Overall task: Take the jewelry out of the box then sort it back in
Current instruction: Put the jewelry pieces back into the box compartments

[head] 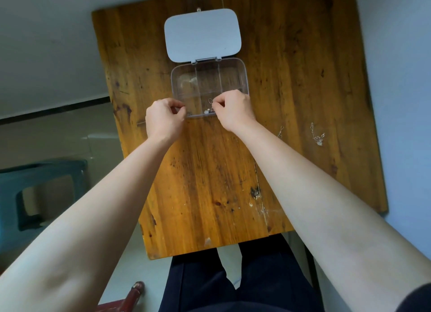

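A clear plastic jewelry box (243, 77) with several compartments lies open on the wooden table (210, 172), its white lid (202, 33) flat behind it. Small silver pieces (208, 111) rest in the near middle compartment. My right hand (235, 110) hovers over the box's near right corner, fingertips pinched on a thin silver piece. My left hand (164, 118) is at the near left corner, fingers curled against the box's edge. A silver necklace (317, 135) and a small silver earring (281, 132) lie on the table to the right.
A faint pale item sits in the far left compartment (190, 82). A teal plastic stool (44, 190) stands on the floor at left, and a red-brown chair part (130, 297) shows below. The table's near edge is just above my dark trousers.
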